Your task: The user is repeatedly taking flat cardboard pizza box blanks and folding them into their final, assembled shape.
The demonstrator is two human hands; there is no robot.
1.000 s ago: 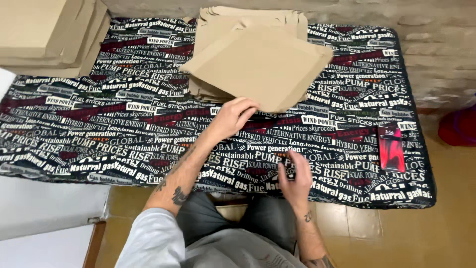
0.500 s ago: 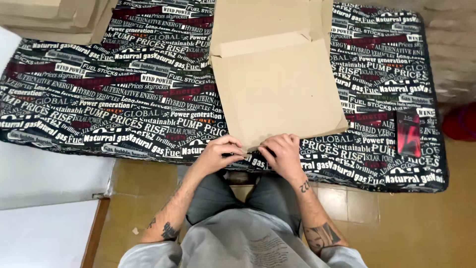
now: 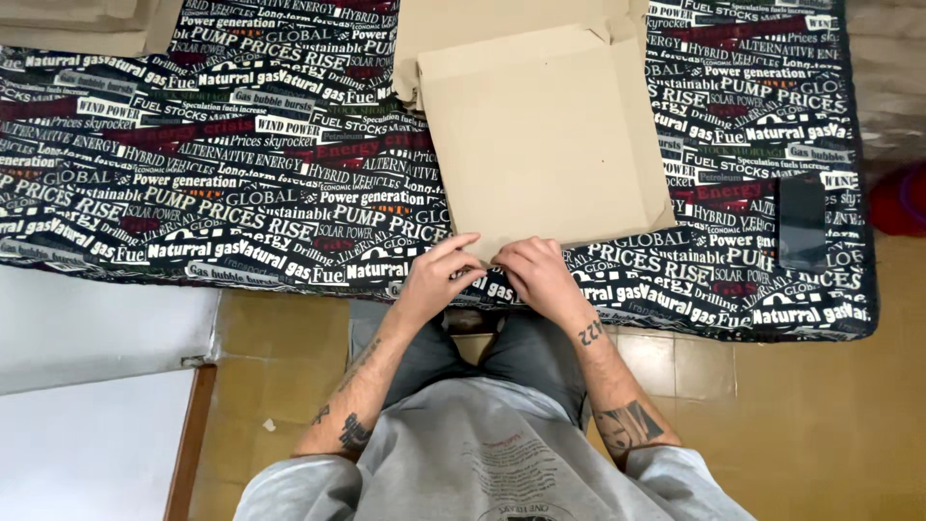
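Note:
A flat brown cardboard sheet (image 3: 540, 135) lies on a table covered by a black printed cloth (image 3: 241, 193). Its near edge reaches almost to the table's front edge. My left hand (image 3: 434, 280) and my right hand (image 3: 540, 280) meet at the middle of that near edge, fingertips pinching the cardboard. More flat cardboard (image 3: 434, 29) lies under and behind the sheet.
A second stack of cardboard (image 3: 77, 24) lies at the table's far left corner. A dark flat phone-like object (image 3: 801, 222) rests near the right edge. A white surface (image 3: 87, 386) stands at lower left, and tiled floor (image 3: 820, 415) runs under my knees.
The top cardboard sheet has been pulled from the pile toward me and squared up. Both hands moved from the cloth to its near edge and pinch it.

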